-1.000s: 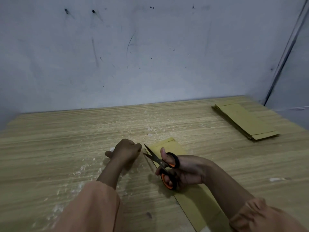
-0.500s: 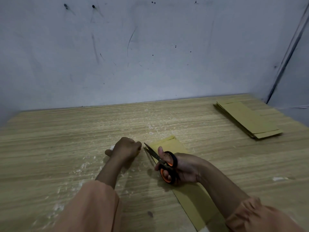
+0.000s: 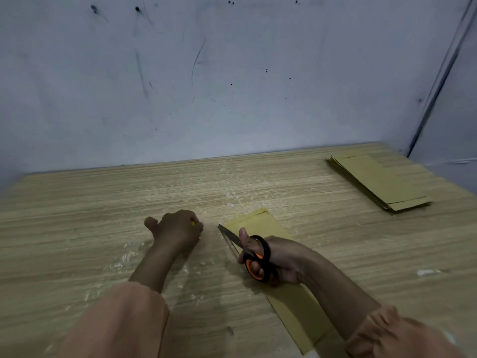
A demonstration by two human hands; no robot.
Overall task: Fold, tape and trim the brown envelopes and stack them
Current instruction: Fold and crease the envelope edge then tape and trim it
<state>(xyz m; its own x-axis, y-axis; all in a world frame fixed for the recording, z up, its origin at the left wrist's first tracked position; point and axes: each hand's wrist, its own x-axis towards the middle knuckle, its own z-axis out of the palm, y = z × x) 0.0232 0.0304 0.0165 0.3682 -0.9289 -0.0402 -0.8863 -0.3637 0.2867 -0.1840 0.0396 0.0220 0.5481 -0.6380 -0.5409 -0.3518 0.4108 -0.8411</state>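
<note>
While the right hand [image 3: 278, 259] grips the scissors [image 3: 247, 250], thumb and fingers through the orange-lined loops and the blades nearly closed along the left edge of the envelope [image 3: 260, 223], the trimming step looks to be under way or just ending. That envelope lies flat on the table [image 3: 77, 228], running from near the middle toward the near edge, partly under the right forearm. Whether tape is already on it cannot be told; no roll of tape shows anywhere.

The left hand [image 3: 178, 228] rests on the table just left of the blades, apart from the envelope, its fingers curled into a fist. A small yellowish speck shows at the knuckles, so it may be pinching an offcut, but what the grip holds, if anything, cannot be told.

Near the far right corner sits a stack [image 3: 379, 184] of envelopes, several sheets deep and slightly fanned. Judging by that, a good part of the work is done, and these appear to be finished pieces. What seems left for this one is to finish the cut, put the scissors down and carry it over to the stack. No untreated envelopes are in view, so how many remain cannot be judged.
</note>
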